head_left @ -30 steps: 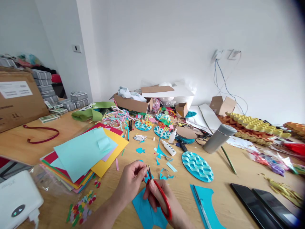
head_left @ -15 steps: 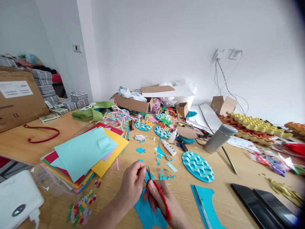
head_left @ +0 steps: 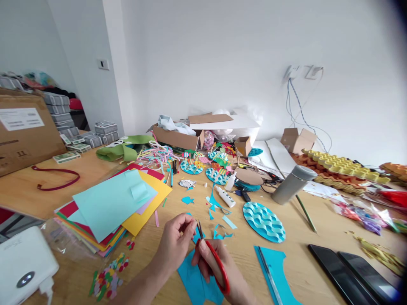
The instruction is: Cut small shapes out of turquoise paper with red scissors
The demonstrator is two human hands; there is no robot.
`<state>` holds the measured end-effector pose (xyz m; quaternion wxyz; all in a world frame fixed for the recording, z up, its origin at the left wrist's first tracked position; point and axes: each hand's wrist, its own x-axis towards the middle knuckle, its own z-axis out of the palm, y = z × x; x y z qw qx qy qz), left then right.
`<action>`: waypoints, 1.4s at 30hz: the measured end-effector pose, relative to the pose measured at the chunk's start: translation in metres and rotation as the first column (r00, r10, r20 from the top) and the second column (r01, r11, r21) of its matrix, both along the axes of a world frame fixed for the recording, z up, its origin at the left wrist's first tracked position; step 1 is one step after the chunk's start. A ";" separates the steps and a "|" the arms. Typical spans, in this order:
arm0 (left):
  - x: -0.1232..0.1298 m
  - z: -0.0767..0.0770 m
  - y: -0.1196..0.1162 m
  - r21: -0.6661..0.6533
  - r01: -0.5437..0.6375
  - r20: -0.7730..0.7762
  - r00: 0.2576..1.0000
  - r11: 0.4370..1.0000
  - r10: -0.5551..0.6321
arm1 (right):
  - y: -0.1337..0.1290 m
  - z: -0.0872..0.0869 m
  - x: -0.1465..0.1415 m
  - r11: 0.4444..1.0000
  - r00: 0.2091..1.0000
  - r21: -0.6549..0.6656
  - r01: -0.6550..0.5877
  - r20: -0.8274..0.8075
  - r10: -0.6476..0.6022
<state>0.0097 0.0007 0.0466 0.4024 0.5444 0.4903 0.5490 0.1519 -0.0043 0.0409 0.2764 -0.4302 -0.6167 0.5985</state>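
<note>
Red-handled scissors [head_left: 219,267] are in my right hand [head_left: 219,258], their blades pointing up and slightly parted. Just left of the blades, my left hand [head_left: 176,239] is closed with thumb and fingertips pinched; what it holds is too small to make out. Beneath both hands lies a large blue paper sheet [head_left: 199,281]. Blue paper scraps [head_left: 221,232] are scattered beyond the fingertips, with a small blue fish-shaped cutout [head_left: 188,200] further up. To the right is a blue oval with wavy light strips [head_left: 264,222].
Stacked coloured paper [head_left: 108,203] and paper dots [head_left: 110,277] lie left, near a white power bank [head_left: 27,267]. Glue bottles [head_left: 225,196] stand and lie ahead. A grey tumbler [head_left: 292,184], a blue sheet with a pen [head_left: 276,271] and dark phones [head_left: 337,273] are right.
Both hands have shifted very slightly, and the scissors have turned a little. The blue sheet's left edge beneath my hands has moved slightly left.
</note>
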 end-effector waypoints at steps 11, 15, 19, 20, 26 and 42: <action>-0.002 0.006 -0.002 -0.001 0.039 -0.012 0.999 0.999 -0.039 | 0.000 0.003 0.001 0.999 0.997 0.043 -0.003 0.077 0.000; -0.003 0.008 -0.003 0.011 0.044 -0.037 0.998 0.999 -0.043 | -0.001 0.004 -0.002 0.999 0.994 0.044 0.018 0.105 -0.022; -0.003 0.007 -0.003 0.015 0.021 -0.085 0.996 1.000 -0.020 | 0.000 0.002 -0.006 0.998 0.991 0.058 0.035 0.127 -0.042; -0.003 0.006 -0.003 0.024 0.009 -0.097 0.995 1.000 -0.007 | 0.000 0.002 -0.006 0.998 0.991 0.060 0.035 0.127 -0.042; -0.001 0.006 -0.003 0.002 0.014 -0.064 0.998 1.000 -0.013 | -0.003 0.005 -0.002 1.000 0.999 0.018 0.001 0.033 -0.001; -0.004 0.008 -0.004 0.020 0.005 -0.115 0.993 1.000 -0.003 | 0.000 0.000 -0.004 0.999 0.992 0.048 0.019 0.126 -0.025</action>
